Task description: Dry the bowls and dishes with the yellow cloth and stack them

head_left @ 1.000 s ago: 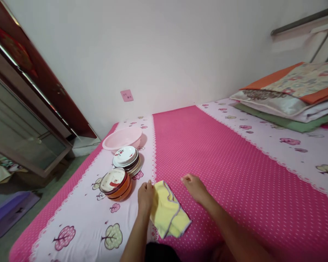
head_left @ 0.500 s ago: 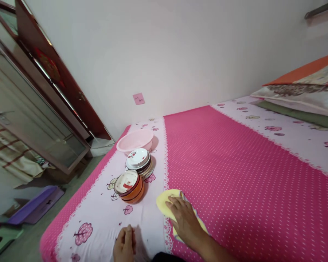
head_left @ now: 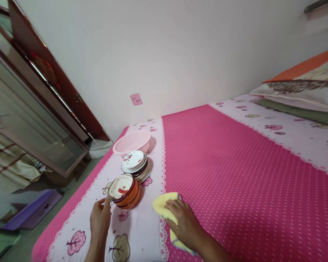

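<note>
A stack of orange bowls (head_left: 131, 198) with cream insides and dark rims sits on the bedspread. Just in front of it is my left hand (head_left: 100, 214), thumb and fingers apart, close to the top bowl's rim; whether it touches is unclear. My right hand (head_left: 182, 218) rests over a yellow cloth (head_left: 164, 203) with its fingers bent onto it, and part of the cloth is hidden beneath the palm. Directly behind the bowls stands a pile of plates (head_left: 135, 162), the top one white with red flowers.
Behind the plates a pink basin (head_left: 132, 142) stands on the bed. The pink dotted bedspread (head_left: 221, 163) reaches the white wall. Pillows (head_left: 311, 85) lie at the far right. Down on the floor at left is a purple container (head_left: 34, 211), below a glass-paned door (head_left: 43, 120).
My left hand has moved forward and left to the bowls, opening from its closed shape. My right hand stays on the cloth, which looks more bunched. The view has shifted slightly.
</note>
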Action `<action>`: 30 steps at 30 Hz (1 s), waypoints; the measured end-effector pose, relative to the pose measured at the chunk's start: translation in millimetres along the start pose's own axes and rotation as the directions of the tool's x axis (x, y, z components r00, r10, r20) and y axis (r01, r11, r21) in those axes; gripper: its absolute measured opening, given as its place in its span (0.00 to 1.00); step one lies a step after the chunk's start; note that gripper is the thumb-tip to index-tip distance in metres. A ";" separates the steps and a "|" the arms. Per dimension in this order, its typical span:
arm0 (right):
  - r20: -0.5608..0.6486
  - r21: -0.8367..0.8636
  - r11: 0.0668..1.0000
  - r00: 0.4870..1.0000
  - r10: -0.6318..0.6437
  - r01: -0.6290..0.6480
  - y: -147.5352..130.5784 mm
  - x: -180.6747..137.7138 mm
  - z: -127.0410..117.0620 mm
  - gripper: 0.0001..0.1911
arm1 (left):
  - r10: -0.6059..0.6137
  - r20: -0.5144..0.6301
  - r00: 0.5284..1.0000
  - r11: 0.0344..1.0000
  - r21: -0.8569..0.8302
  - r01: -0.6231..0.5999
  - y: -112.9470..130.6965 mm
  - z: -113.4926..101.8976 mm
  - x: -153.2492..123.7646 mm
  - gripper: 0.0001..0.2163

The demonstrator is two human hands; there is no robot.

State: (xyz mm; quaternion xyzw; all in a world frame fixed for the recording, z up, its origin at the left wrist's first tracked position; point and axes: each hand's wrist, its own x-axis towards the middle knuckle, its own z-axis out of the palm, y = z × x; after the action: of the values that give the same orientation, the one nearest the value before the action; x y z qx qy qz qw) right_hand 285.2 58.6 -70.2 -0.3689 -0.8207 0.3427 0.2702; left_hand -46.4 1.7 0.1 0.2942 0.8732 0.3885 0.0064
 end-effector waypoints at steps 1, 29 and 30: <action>0.001 0.003 1.000 1.000 -0.005 0.005 0.4 -0.1 0.4 0.19 | 0.006 0.018 1.000 0.999 0.047 -0.006 4.8 -1.6 10.2 0.34; -0.050 0.015 1.000 0.999 -0.013 0.014 5.7 -0.7 7.3 0.19 | 0.091 0.307 0.947 0.984 0.116 -0.132 40.8 6.7 55.2 0.12; -0.048 0.015 1.000 0.999 -0.011 0.012 5.6 -0.6 7.1 0.19 | 0.085 0.305 0.949 0.986 0.109 -0.124 40.8 6.3 54.4 0.12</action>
State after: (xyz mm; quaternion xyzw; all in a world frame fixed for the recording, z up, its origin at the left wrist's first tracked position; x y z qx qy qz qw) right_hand 283.0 58.3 -79.0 -0.3704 -0.8134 0.3383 0.2944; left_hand -69.2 55.5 35.3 0.3953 0.8681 0.2832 0.0993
